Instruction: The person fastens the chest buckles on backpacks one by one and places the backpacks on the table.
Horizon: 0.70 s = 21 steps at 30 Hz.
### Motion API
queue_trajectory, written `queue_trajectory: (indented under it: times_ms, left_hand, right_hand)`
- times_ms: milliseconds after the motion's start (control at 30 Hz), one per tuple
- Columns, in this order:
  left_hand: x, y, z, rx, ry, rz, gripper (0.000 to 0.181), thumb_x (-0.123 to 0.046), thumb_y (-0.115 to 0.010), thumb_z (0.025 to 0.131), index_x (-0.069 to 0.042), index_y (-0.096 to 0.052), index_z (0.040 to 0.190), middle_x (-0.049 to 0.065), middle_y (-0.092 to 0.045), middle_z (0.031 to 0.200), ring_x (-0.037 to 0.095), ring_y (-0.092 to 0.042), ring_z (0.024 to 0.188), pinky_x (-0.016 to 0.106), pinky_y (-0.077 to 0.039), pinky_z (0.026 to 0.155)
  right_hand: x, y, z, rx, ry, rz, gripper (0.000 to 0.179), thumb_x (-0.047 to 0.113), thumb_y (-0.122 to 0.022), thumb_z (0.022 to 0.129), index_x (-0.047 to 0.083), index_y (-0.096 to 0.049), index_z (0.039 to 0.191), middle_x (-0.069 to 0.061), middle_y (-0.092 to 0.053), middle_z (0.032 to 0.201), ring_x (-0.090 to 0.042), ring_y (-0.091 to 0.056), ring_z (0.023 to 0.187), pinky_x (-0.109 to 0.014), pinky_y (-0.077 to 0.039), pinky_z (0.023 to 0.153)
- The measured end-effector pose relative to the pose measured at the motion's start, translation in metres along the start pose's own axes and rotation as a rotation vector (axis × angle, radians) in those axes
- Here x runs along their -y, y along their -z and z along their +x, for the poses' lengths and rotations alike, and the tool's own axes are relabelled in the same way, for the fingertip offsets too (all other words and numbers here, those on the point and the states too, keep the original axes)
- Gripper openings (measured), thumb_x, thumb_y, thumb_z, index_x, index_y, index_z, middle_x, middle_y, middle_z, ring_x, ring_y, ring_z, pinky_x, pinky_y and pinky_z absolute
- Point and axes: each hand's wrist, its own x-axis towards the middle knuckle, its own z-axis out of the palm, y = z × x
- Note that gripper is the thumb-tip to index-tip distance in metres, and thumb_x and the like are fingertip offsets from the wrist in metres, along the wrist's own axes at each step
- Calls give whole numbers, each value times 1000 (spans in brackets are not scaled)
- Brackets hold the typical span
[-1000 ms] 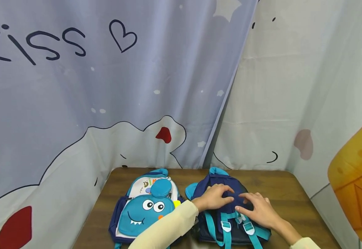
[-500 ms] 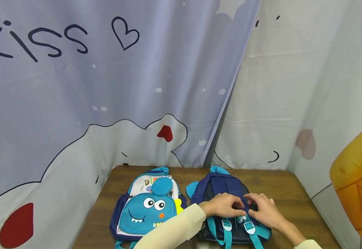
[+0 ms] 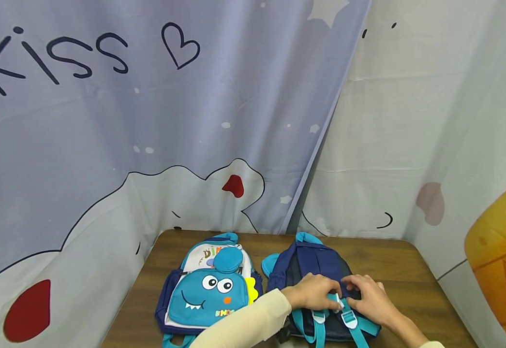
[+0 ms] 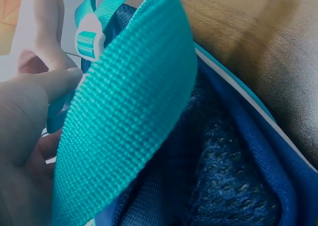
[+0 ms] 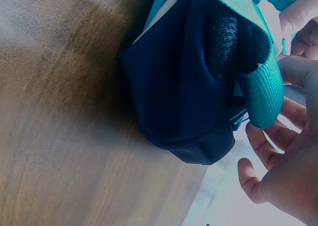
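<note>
A navy backpack lies with its teal shoulder straps facing up. My left hand pinches a teal chest strap at its white buckle, above the lower half of the pack. From the other side my right hand meets it, thumb and forefinger at the same buckle, the other fingers loosely bent. In the left wrist view a wide teal strap covers part of the left fingers. The right wrist view has the right hand beside a looped teal strap.
To the left lies a second backpack, front up, with a blue cartoon face, white teeth and a yellow trim; the left sleeve crosses its lower right corner. Both packs lie on a brown wooden table. Printed curtains hang behind it.
Both hands have come down and together over the backpack, from apart with spread fingers to meeting at the chest buckle. The left hand now lifts a bit of teal strap there.
</note>
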Motion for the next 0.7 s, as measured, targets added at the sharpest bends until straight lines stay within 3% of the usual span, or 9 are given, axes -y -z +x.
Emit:
queue_trajectory:
  times_ms: [233, 500, 700]
  left_hand:
    - [3, 0, -4, -45, 40, 2, 20, -48, -72, 99, -35, -75, 115, -23, -72, 105, -5, -64, 93, 25, -49, 89]
    - [11, 8, -17, -99, 48, -16, 23, -42, -74, 100, -29, -79, 118, -21, -75, 108, -6, -65, 94, 19, -49, 84]
    - [14, 11, -24, -110, 72, -31, 23, -39, -76, 98, -26, -80, 117, -18, -76, 104, -6, -65, 91, 19, -50, 84]
  right_hand:
    - [3, -1, -2, -7, 6, 23, 37, 17, -87, 79, 23, -75, 113, 14, -66, 96, -15, -58, 97, -39, -32, 78]
    - [5, -3, -4, -75, 91, -19, 26, 20, -91, 74, 33, -74, 90, 22, -62, 89, -7, -56, 91, -36, -33, 75]
    - [10, -5, -4, -55, 106, -43, 28, 23, -92, 72, 36, -72, 84, 23, -59, 86, -6, -54, 91, -37, -33, 75]
